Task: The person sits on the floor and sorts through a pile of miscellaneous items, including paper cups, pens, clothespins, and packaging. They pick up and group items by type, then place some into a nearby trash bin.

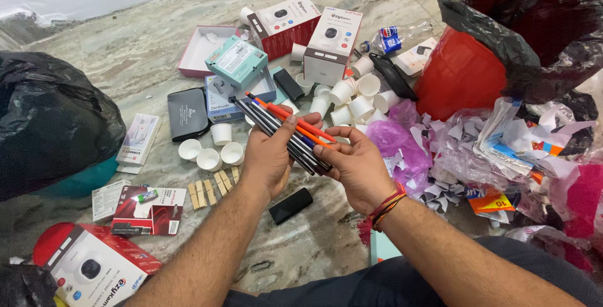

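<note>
Both hands closed around one bundle of pens (286,130), held low over the marble floor (125,56) at the middle of the scene. Left hand (271,156) wrapped round the bundle from below, thumb across the top; right hand (355,162) gripping the near end with curled fingers, red and yellow threads tied at its wrist. Mostly black barrels, a few orange ones among them, fanned toward the far left.

Far right: a red bin (461,75) lined with a black bag (527,12), its inside not visible. Left edge: a bulging black bag (53,118), knotted shut, contents hidden, over something teal. Far left of centre: an open shallow pink box (201,49) with crumpled white paper inside. Scattered white paper cups (358,96) beyond the hands, upright or tipped, seemingly empty; three more (210,150) to the left.

Two white-and-red camera boxes (308,31) standing far, each picturing a small round camera; a third such box (94,266) lying at the near left corner. A teal carton (237,61) with a white label resting on a blue-and-white box. A flat dark grey pouch (187,113) left of that. A red-and-white flat pack (151,210) near left, wooden clothespins (210,191) just beside it. A small black case (291,205) on the floor below the hands. Right: a heap of torn paper, pink plastic and wrappers (490,150).
</note>
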